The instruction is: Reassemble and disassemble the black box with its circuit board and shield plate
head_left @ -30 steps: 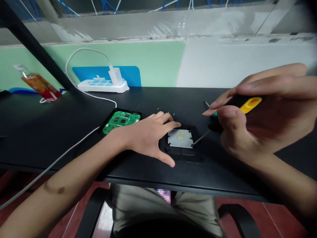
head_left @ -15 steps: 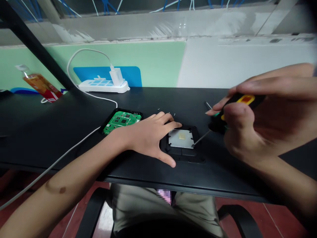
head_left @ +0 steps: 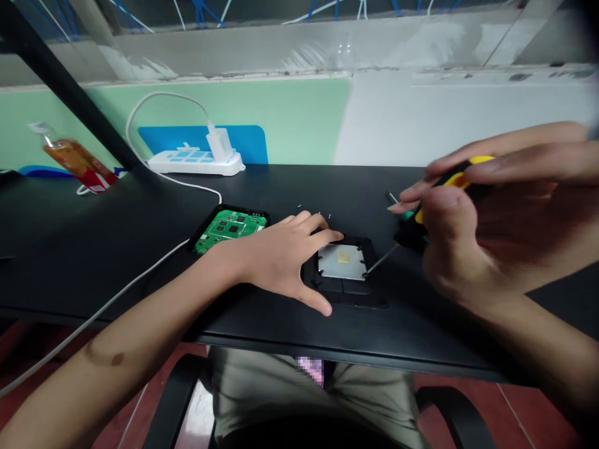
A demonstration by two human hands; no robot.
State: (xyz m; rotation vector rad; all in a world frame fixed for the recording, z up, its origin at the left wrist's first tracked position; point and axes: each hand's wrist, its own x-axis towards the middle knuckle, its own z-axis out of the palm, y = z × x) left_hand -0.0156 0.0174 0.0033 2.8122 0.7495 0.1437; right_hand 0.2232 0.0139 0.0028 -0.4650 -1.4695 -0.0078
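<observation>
A black square device shell [head_left: 346,293] lies on the black desk, with a silver metal plate [head_left: 341,262] set inside it. My left hand [head_left: 281,259] lies flat with spread fingers on the shell's left side, pressing it down. My right hand [head_left: 486,231] is closed round a black and yellow screwdriver [head_left: 449,181]. The thin shaft [head_left: 381,259] of the screwdriver slants down and its tip meets the plate's lower right corner. A green circuit board [head_left: 228,228] sits in a second black shell half just left of my left hand.
Small loose screws [head_left: 318,214] lie behind the shell. A white power strip [head_left: 196,161] with a plugged charger stands at the desk's back, its white cable [head_left: 116,293] running off the front edge. A drink pouch [head_left: 77,163] lies at far left. A second thin tool [head_left: 392,198] rests near my right fingers.
My right hand's fingers have rolled the screwdriver handle, so its yellow part moved up and round. The tip stays at the same corner. My left hand has not moved.
</observation>
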